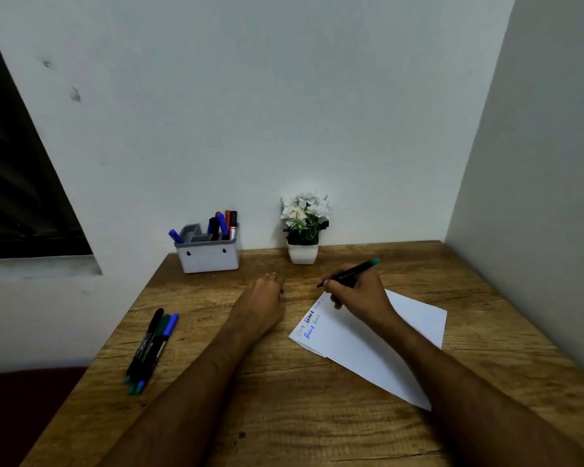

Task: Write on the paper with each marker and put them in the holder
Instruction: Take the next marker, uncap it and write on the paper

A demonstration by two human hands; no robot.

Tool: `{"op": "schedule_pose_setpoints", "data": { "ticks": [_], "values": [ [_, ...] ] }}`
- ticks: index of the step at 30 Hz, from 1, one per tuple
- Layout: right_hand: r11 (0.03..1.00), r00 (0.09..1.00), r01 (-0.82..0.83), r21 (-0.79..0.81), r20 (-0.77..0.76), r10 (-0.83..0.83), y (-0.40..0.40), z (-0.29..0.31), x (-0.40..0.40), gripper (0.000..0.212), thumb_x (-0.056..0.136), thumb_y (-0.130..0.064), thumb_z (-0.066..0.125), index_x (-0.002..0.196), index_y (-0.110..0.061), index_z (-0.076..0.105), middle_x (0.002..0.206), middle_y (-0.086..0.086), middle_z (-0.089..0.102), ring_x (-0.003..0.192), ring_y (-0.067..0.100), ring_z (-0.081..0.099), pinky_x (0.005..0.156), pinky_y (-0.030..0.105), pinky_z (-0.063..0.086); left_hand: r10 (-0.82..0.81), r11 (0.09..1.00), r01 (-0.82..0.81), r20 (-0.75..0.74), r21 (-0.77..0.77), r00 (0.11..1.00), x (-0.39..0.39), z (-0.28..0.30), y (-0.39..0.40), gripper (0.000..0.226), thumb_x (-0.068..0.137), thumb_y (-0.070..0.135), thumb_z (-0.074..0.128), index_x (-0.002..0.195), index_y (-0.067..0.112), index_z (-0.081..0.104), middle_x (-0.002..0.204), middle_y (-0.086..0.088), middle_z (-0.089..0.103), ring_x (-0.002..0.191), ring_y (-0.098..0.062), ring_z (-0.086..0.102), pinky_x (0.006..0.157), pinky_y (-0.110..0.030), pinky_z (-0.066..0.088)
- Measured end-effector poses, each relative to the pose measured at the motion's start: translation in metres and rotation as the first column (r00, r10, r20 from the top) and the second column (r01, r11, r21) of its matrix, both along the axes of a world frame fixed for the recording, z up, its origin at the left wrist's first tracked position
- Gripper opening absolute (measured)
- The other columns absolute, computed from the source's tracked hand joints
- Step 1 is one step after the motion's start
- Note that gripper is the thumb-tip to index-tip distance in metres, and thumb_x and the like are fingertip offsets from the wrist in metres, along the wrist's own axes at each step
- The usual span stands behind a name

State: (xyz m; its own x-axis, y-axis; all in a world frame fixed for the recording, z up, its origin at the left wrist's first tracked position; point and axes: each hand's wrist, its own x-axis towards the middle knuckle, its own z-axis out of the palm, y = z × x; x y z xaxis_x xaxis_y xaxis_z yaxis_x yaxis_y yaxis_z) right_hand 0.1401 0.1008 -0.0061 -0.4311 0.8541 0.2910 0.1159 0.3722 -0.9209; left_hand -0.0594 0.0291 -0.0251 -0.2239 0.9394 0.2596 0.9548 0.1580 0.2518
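I saw my right hand [354, 294] gripping a marker [349, 273] over the paper [402, 335] on the wooden worktop [284, 399]; my left hand [263, 298] lay curled, its hold unclear. The holder [208, 254] stood far left against the white wall [284, 112].

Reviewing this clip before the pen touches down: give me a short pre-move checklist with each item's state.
1. Marker gripped by right hand: ok.
2. Tip uncapped: ok.
3. Tip over the paper: not ok, it is just off the far corner.
4. Paper steadied by left hand: not ok, it rests on the table beside it.
5. Cap in left hand: cannot tell.
6. Room in holder: ok.
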Motion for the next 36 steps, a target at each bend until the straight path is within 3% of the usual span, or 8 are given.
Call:
{"op": "schedule_pose_setpoints", "data": {
  "ticks": [3, 13, 21, 24, 27, 31, 33, 36],
  "values": [
    [1.0, 1.0, 0.004, 0.001, 0.01, -0.004, 0.003, 0.0, 0.001, 0.008, 0.089, 0.0, 0.07, 0.089, 0.0, 0.077, 0.069, 0.011, 0.073, 0.056, 0.016, 0.067, 0.055, 0.03, 0.057, 0.059, 0.998, -0.06, -0.018, -0.01, 0.998, -0.001, -0.002, 0.0, 0.015, 0.085, 0.011, 0.052, 0.091, 0.015, 0.065, 0.1, -0.006, 0.067, 0.09, -0.023, 0.062, 0.071, -0.031, 0.047],
    [1.0, 1.0, -0.011, -0.028, -0.017, 0.01, 0.009, -0.005, -0.003, 0.007, 0.089, 0.002, 0.071, 0.09, -0.001, 0.076, 0.067, 0.001, 0.072, 0.057, 0.016, 0.066, 0.054, 0.031, 0.056, 0.197, 0.978, -0.191, -0.084, 0.08, 0.977, 0.009, 0.012, 0.0, 0.01, 0.09, 0.011, 0.056, 0.09, 0.013, 0.066, 0.09, -0.007, 0.065, 0.084, -0.024, 0.063, 0.06, -0.029, 0.045],
    [0.998, 0.997, -0.022, 0.051, -0.075, 0.026, 0.003, 0.005, -0.01, 0.01, 0.087, 0.004, 0.073, 0.091, -0.004, 0.077, 0.068, -0.004, 0.073, 0.06, 0.013, 0.067, 0.052, 0.029, 0.055, 0.227, 0.876, -0.365, 0.398, 0.314, 0.889, 0.007, 0.023, 0.001, 0.01, 0.083, 0.019, 0.074, 0.092, 0.022, 0.077, 0.086, 0.007, 0.074, 0.076, -0.007, 0.067, 0.069, -0.027, 0.059],
    [0.997, 0.994, -0.033, 0.073, -0.104, 0.041, -0.004, 0.009, -0.016, 0.009, 0.087, 0.002, 0.074, 0.093, -0.003, 0.079, 0.07, -0.005, 0.075, 0.062, 0.009, 0.069, 0.056, 0.024, 0.055, 0.228, 0.847, -0.492, 0.699, 0.201, 0.677, 0.0, 0.026, 0.004, 0.01, 0.079, 0.017, 0.079, 0.087, 0.023, 0.078, 0.089, 0.006, 0.075, 0.082, -0.012, 0.069, 0.077, -0.035, 0.061],
    [0.994, 0.989, -0.063, 0.087, -0.127, 0.074, -0.013, 0.01, -0.022, 0.01, 0.091, -0.003, 0.073, 0.096, -0.004, 0.081, 0.075, 0.002, 0.078, 0.066, 0.011, 0.072, 0.061, 0.023, 0.056, 0.124, 0.824, -0.566, 0.963, 0.034, 0.238, -0.003, 0.032, 0.0, 0.009, 0.081, 0.006, 0.077, 0.088, 0.011, 0.077, 0.094, -0.009, 0.074, 0.081, -0.021, 0.071, 0.062, -0.034, 0.062],
    [0.989, 0.984, -0.111, 0.097, -0.131, 0.123, -0.025, 0.013, -0.03, 0.014, 0.095, -0.003, 0.068, 0.102, -0.005, 0.08, 0.082, 0.009, 0.078, 0.068, 0.016, 0.072, 0.063, 0.025, 0.058, -0.039, 0.838, -0.535, 0.965, -0.109, -0.258, -0.002, 0.04, -0.015, 0.017, 0.083, -0.004, 0.072, 0.099, -0.003, 0.066, 0.095, -0.019, 0.07, 0.082, -0.03, 0.072, 0.058, -0.029, 0.061],
    [0.985, 0.981, -0.135, 0.105, -0.123, 0.148, -0.032, 0.013, -0.036, 0.015, 0.094, -0.002, 0.068, 0.101, -0.006, 0.08, 0.081, 0.01, 0.077, 0.067, 0.018, 0.071, 0.063, 0.027, 0.058, -0.068, 0.858, -0.495, 0.925, -0.137, -0.374, -0.004, 0.04, -0.021, 0.023, 0.084, -0.008, 0.068, 0.106, -0.007, 0.061, 0.1, -0.021, 0.069, 0.089, -0.034, 0.072, 0.07, -0.036, 0.062],
    [0.976, 0.979, -0.17, 0.136, -0.085, 0.183, -0.041, 0.013, -0.045, 0.014, 0.094, -0.003, 0.068, 0.101, -0.006, 0.08, 0.081, 0.007, 0.077, 0.066, 0.017, 0.071, 0.062, 0.027, 0.058, -0.095, 0.871, -0.47, 0.891, -0.141, -0.443, -0.007, 0.036, -0.03, 0.023, 0.087, -0.013, 0.06, 0.11, -0.01, 0.057, 0.104, -0.02, 0.068, 0.092, -0.035, 0.07, 0.065, -0.038, 0.062]
  ]
}}
